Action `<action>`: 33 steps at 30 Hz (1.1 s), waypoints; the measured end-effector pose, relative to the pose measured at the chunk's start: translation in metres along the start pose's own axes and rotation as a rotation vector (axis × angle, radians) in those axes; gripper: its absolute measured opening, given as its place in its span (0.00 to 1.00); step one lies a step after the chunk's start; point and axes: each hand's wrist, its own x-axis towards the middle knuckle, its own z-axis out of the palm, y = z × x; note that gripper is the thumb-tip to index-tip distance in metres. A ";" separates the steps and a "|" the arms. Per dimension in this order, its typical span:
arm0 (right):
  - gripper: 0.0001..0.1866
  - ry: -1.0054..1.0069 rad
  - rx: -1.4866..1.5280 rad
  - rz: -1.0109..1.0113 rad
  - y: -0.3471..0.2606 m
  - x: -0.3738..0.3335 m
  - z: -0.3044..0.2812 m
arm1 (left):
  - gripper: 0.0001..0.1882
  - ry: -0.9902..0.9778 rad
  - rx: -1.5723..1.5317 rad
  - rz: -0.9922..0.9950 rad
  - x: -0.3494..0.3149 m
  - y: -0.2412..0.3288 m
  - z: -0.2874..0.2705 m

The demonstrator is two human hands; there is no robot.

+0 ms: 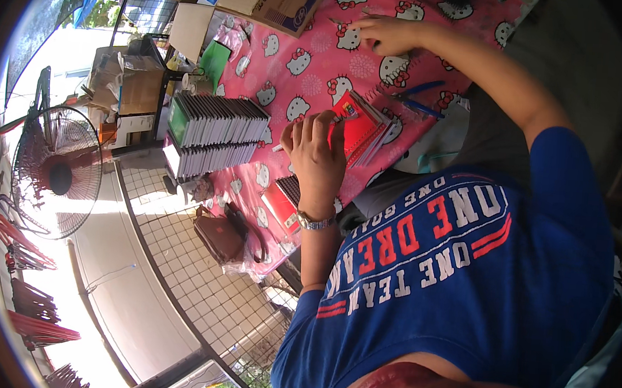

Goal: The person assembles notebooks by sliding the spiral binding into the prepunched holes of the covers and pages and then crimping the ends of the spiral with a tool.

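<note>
A stack of red spiral notebooks (359, 129) lies near the table's front edge. Just left of it is my left hand (316, 142), its fingers curled downward. A small pale tip pokes out beside these fingers; what it belongs to is hidden. Farther off on the right, my right hand (388, 36) hovers low over the table, fingertips drawn together. Something thin shows by those fingertips, too small to name. Between my right forearm and the notebooks lies a blue-handled hand tool (422, 99). Another red notebook (280, 205) with a dark spiral sits behind my left wrist.
The table (363, 68) wears a pink patterned cover. Two tall rows of dark-spined notebooks (218, 126) stand at the left, by a green sheet (216, 61). A cardboard box (281, 1) is at the back. A brown bag (225, 238) and a fan (60, 176) are farther left.
</note>
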 end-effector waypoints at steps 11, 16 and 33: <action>0.34 -0.011 -0.379 0.325 -0.010 -0.023 0.051 | 0.11 -0.020 -0.084 -0.033 -0.013 -0.011 -0.003; 0.21 -0.151 0.110 0.311 -0.067 0.012 0.001 | 0.13 -0.074 0.051 -0.065 -0.018 -0.012 -0.008; 0.21 -0.501 0.923 0.033 -0.139 0.038 -0.047 | 0.14 0.081 -0.096 -0.149 -0.018 -0.024 0.006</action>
